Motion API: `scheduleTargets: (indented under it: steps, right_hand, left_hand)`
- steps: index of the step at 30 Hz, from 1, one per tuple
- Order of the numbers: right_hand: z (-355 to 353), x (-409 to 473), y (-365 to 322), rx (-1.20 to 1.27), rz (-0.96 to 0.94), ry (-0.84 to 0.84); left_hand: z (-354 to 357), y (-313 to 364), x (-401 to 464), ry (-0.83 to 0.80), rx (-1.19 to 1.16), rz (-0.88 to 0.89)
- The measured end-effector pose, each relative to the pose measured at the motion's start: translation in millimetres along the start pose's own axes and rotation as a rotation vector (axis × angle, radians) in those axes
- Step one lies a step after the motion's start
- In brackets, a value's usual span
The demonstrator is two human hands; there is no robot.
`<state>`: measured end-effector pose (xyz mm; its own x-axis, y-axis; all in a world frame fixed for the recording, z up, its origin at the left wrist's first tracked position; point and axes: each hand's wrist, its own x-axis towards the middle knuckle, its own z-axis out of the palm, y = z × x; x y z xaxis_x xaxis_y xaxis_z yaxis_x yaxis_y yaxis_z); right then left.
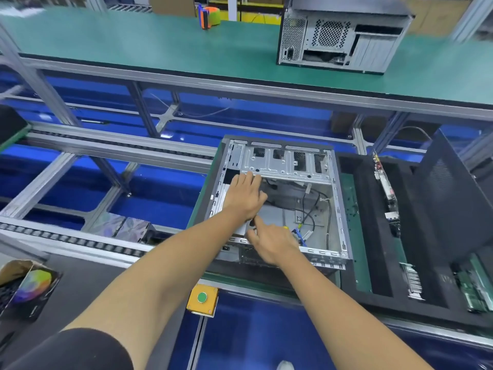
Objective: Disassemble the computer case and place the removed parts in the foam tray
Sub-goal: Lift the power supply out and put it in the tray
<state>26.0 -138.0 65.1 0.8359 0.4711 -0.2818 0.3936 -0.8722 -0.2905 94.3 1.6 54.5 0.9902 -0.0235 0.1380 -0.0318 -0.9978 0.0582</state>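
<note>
Computer case (pixel 277 166) open, largely stripped; boards and side panel (pixel 448 198) already in foam tray (pixel 354 292) at right. Cables (pixel 314 209) remain inside. Left hand (pixel 244 194) flat, fingers straight; right hand (pixel 269 240) loosely curled, forefinger extended, nothing gripped.

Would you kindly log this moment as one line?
left hand: flat in open case | right hand: index extended inside | foam tray: holds boards

Two computer cases are in view: one open silver metal computer case (pixel 282 198) lying on its side, and a second closed grey metal case (pixel 341 38) standing on the green bench beyond it. Two bare hands reach into the open case, the left hand (pixel 245 194) and the right hand (pixel 272 243). Right of the open case lies one black foam tray (pixel 360 204), holding at least three circuit boards. Near the open case's front edge sits one yellow box with a green button (pixel 202 301).
</note>
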Motion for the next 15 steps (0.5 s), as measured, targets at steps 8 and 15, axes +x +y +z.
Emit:
scheduleTargets:
  steps: [8, 15]
  right_hand:
    - [0, -1, 0, -0.016, -0.015, -0.010]
    - [3, 3, 4, -0.044, -0.022, -0.016]
  left_hand:
    - [0, 2, 6, -0.129, 0.034, -0.016]
    - [3, -7, 12, -0.155, 0.016, 0.019]
